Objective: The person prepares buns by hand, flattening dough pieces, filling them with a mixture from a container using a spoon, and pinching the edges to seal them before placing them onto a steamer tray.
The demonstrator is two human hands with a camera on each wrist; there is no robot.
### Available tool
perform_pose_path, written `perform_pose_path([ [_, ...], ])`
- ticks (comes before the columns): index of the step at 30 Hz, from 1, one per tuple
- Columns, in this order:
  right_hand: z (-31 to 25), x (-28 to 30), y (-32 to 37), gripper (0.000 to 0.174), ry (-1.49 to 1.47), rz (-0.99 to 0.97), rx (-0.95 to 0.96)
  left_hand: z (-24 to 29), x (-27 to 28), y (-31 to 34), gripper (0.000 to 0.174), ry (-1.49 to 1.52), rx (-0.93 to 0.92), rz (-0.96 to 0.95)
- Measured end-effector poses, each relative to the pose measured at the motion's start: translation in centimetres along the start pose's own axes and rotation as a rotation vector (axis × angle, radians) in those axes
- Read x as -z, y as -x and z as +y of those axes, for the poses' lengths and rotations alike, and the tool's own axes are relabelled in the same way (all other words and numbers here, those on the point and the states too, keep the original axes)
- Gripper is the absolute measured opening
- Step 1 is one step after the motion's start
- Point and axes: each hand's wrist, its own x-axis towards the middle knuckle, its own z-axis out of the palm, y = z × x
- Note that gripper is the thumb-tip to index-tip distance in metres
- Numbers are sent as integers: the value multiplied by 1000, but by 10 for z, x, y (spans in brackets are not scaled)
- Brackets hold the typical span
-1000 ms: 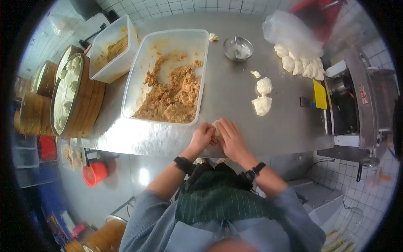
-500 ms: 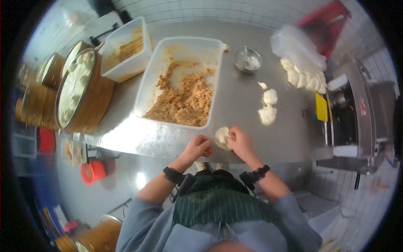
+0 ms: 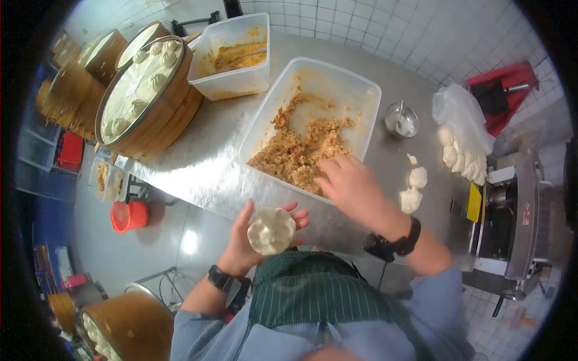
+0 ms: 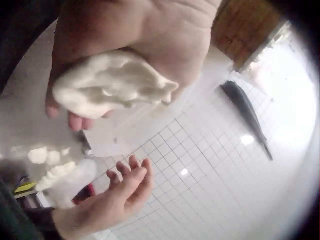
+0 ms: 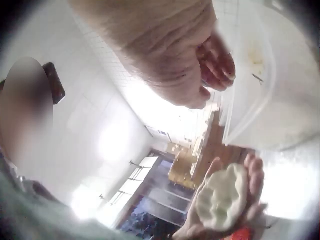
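Bare metal tabletop point(image 3: 198, 150) crosses the head view's middle. At lower centre, the left hand point(image 3: 241, 242) (palm up, fingers extended) carries a dough disc point(image 3: 272, 231); the right hand point(image 3: 355, 188), fingers loosely bent, is at the filling point(image 3: 295, 157).

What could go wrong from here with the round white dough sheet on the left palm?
The round white dough sheet, resting on the open left hand near the silvery metal table's edge, could slide off if that hand tilts. Crumbs of brown minced filling might fall if the right hand lifts some from the rectangular translucent plastic tub.
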Motion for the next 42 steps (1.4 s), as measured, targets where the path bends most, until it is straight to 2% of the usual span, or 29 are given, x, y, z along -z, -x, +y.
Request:
perform_pose_path([
  [1,7,-10,-6,21,13,-2,-15,9,-21,7,69,24,-43,-30],
  [2,13,-19,-12,18,106,-225,-36,18,-31,12,63,-22,-108,-94],
  [3,17,-28,-18,15,197,-451,-54,34,-24,13,63,-11,-95,-104],
  [5,22,-46,-23,11,228,-512,-53,70,-5,17,49,-444,-22,26],
  [6,22,-48,-30,9,244,-557,-42,82,3,17,35,-474,61,191],
  [7,23,-48,-38,9,255,-563,-50,93,10,16,35,-467,67,179],
  [9,20,-44,-53,11,350,-761,-236,112,21,13,30,-441,114,226],
  [10,19,-35,-59,11,352,-762,-256,119,23,10,34,-456,20,222],
  [11,17,-23,-65,9,362,-738,-245,131,20,8,34,-455,38,216],
  [13,20,-17,-72,8,372,-729,-244,152,9,0,36,-576,-140,148],
  [15,29,-22,-79,5,498,-472,-315,167,7,-12,40,-522,-132,174],
  [16,39,-28,-82,5,502,-473,-325,171,5,-18,41,-527,-131,165],
  [18,66,-45,-85,5,538,-243,-124,172,-9,-25,42,-522,-131,144],
  [19,74,-51,-85,5,538,-245,-119,172,-13,-28,42,-518,-135,145],
  [21,84,-61,-89,6,580,-402,-58,172,-16,-32,37,-669,-119,199],
  [22,85,-62,-89,6,567,-399,-55,173,-16,-33,37,-674,-120,212],
  [24,81,-59,-83,9,434,-620,-144,171,-13,-37,39,-741,-193,258],
  [25,77,-58,-79,9,425,-625,-147,170,-12,-39,39,-742,-185,265],
  [27,64,-59,-70,15,179,-694,-324,168,-8,-45,41,-652,-210,293],
  [28,62,-60,-65,15,175,-695,-323,167,-4,-48,41,-652,-209,296],
  [30,59,-64,-58,20,-34,-529,-385,162,8,-55,40,-575,-266,306],
  [31,56,-65,-57,20,-47,-528,-382,160,11,-57,40,-583,-266,317],
  [33,50,-64,-56,23,-215,-482,-519,158,15,-58,37,-555,-298,366],
  [36,47,-69,-46,24,-283,-403,-488,156,19,-60,36,-543,-326,346],
  [40,41,-63,-45,24,-306,-395,-469,153,8,-59,34,-540,-353,393],
  [42,37,-52,-46,26,-489,-447,-546,153,5,-58,35,-512,-304,385],
])
